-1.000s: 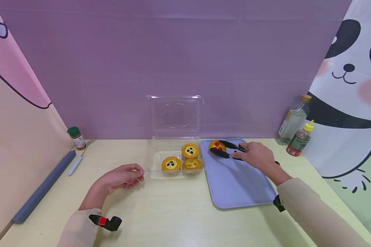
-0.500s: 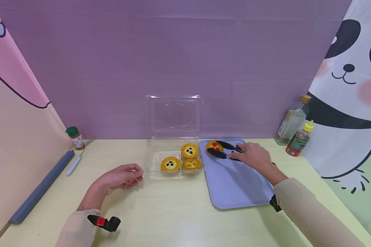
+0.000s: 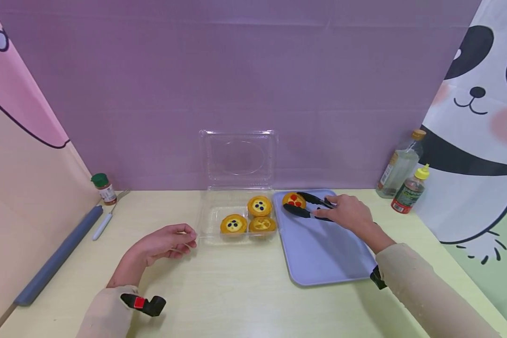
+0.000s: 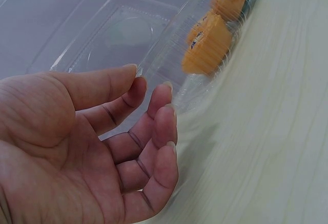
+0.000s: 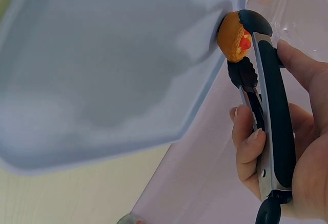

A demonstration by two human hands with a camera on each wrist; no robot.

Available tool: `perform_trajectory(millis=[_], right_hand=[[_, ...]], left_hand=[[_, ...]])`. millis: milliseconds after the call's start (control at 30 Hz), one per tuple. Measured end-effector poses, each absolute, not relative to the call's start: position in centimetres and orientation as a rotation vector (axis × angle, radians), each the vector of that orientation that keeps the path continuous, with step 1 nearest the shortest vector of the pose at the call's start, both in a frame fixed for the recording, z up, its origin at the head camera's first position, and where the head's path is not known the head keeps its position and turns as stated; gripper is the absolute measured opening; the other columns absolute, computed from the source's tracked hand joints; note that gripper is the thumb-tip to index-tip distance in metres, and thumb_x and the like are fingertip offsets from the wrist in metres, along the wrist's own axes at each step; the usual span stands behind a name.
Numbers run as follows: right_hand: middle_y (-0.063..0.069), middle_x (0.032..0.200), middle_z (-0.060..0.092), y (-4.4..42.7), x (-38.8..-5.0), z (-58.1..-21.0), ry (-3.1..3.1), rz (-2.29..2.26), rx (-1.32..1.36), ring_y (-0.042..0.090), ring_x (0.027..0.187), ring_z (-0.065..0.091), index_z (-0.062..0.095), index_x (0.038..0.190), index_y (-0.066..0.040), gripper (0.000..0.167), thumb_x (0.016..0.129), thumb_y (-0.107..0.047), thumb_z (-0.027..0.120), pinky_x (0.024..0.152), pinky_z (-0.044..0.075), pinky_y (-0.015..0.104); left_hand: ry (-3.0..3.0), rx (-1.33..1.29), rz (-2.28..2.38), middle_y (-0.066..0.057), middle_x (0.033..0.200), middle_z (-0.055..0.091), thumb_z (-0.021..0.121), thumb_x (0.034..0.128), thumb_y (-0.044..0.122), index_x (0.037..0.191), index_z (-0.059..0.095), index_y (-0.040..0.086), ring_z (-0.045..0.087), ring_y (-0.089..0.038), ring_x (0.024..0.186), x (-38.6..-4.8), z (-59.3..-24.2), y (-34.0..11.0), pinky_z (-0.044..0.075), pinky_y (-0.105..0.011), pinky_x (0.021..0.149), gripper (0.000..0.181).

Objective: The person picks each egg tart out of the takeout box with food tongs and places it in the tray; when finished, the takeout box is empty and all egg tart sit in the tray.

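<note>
My left hand (image 3: 169, 244) pinches the front left corner of the open clear container (image 3: 226, 199) between thumb and index finger; its other fingers are loosely bent in the left wrist view. Three tarts sit inside: two with dark berries (image 3: 234, 224) (image 3: 259, 206) and one with a yellow top (image 3: 262, 225). The right hand (image 3: 348, 215) grips black and silver tongs (image 5: 277, 116). Their tips lie on either side of a red-topped tart (image 3: 293, 200) at the back left corner of the lavender tray (image 3: 321, 253).
The container's lid (image 3: 241, 159) stands upright behind it. Two bottles (image 3: 399, 169) (image 3: 410, 191) are at the back right. On the left are a green-capped jar (image 3: 105, 190), a fork (image 3: 103, 226) and a long blue-grey roll (image 3: 59, 258).
The right hand, the tongs and the red-topped tart have shifted slightly left, towards the container. My left hand has stayed at the container's corner.
</note>
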State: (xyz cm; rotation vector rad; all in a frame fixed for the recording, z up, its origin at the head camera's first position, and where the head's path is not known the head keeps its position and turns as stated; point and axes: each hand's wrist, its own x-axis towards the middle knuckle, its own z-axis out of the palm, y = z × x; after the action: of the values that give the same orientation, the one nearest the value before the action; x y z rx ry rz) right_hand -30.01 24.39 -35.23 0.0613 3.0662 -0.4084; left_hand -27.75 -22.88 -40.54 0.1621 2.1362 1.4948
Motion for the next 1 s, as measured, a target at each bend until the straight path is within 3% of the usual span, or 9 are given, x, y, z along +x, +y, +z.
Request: perform_trajectory(millis=[333,500,667,1000], right_hand=[[0.011,0.099,0.067,24.50,-29.96,-35.24,3.058,-0.412,0.053,0.023,0.081,0.055,0.052,0.146,-0.015,0.086,0.080,-0.067,0.070,0.055,0.037,0.031],[0.016,0.109,0.069,24.80,-29.97,-35.41,3.061,-0.435,0.049,0.024,0.081,0.056,0.051,0.147,-0.015,0.087,0.080,-0.067,0.070,0.055,0.038,0.031],[0.013,0.092,0.066,25.07,-29.93,-35.47,3.050,-0.443,0.059,0.022,0.074,0.054,0.049,0.148,-0.016,0.091,0.078,-0.070,0.070,0.053,0.036,0.031],[0.008,0.077,0.061,25.20,-29.73,-34.73,3.061,-0.479,0.059,0.021,0.074,0.053,0.044,0.151,-0.017,0.094,0.077,-0.070,0.070,0.052,0.034,0.031]], left_hand=[[2.132,0.155,1.495,-0.007,0.103,0.066,0.060,0.1007,0.031,0.115,0.056,0.001,0.061,-0.020,0.089,-27.68,-40.67,-22.80,0.051,-0.032,0.077,0.034],[2.138,0.161,1.490,-0.007,0.104,0.066,0.060,0.1007,0.032,0.115,0.055,0.002,0.060,-0.020,0.089,-27.81,-40.70,-22.75,0.051,-0.032,0.078,0.034],[2.135,0.154,1.484,-0.007,0.104,0.066,0.060,0.1008,0.032,0.115,0.055,0.003,0.060,-0.020,0.089,-27.78,-40.69,-22.69,0.051,-0.032,0.078,0.033],[2.118,0.173,1.500,-0.007,0.103,0.066,0.060,0.1010,0.031,0.115,0.055,0.001,0.061,-0.019,0.088,-27.71,-40.45,-22.83,0.051,-0.031,0.077,0.033]])
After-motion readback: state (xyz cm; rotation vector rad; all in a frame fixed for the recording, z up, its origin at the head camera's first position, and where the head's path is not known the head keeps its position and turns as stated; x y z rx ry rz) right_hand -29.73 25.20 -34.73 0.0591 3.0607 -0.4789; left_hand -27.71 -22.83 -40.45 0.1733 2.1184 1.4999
